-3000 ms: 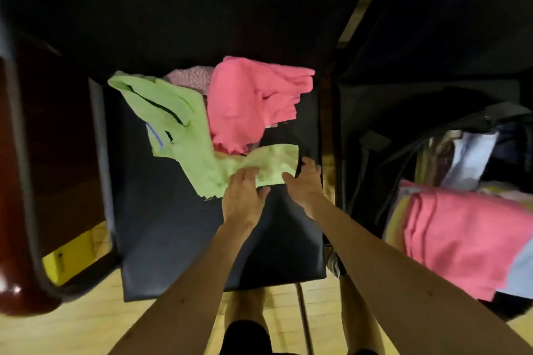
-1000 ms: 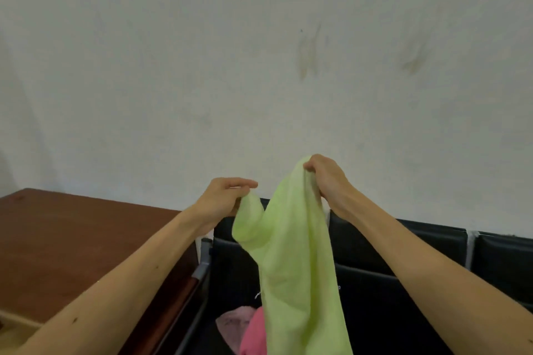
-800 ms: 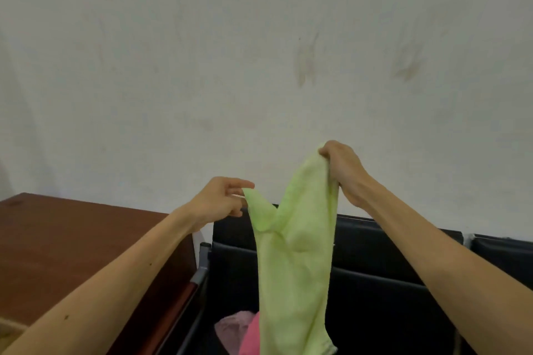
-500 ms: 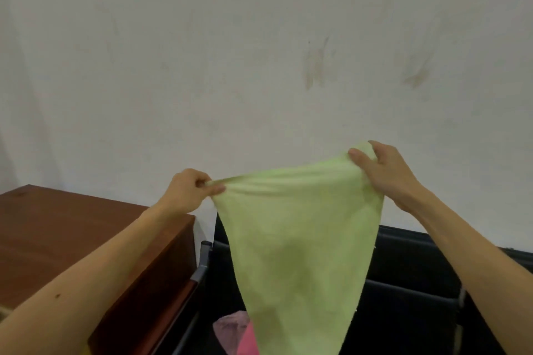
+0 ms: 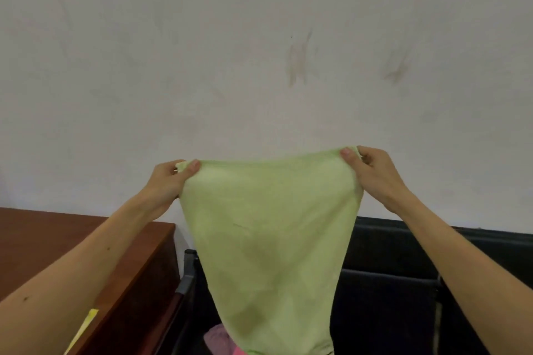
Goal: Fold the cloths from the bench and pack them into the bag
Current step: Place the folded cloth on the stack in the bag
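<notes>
Head view. My two bare forearms rise from the lower corners.

- Left hand [image 5: 168, 181]: pinches the upper left corner of the light green cloth [image 5: 271, 239]. Thumb lies on the near face, fingers curl behind the hem.
- Right hand [image 5: 372, 173]: pinches the upper right corner the same way and sits a little higher than the left.
- The hands are well apart. The top edge is drawn nearly straight between them, rising slightly to the right.
- The cloth hangs in the air in front of me, widest at the top and narrowing downward. Its lower end reaches the bottom edge of the view.

Behind and below:

- Black bench [image 5: 389, 302]: its padded back runs along the wall to the right. A grey armrest [image 5: 186, 282] is at its left end.
- Pink cloths [image 5: 217, 340]: low against the bench's dark padding, just left of the green cloth's lower end and partly hidden by it.
- Reddish-brown wooden desk [image 5: 138, 253]: left of the bench.
- Yellow strip [image 5: 83, 328]: at the desk's near side. I cannot tell what it is.

Farthest is the off-white wall [image 5: 202, 52], with two dark smudges right of centre.
</notes>
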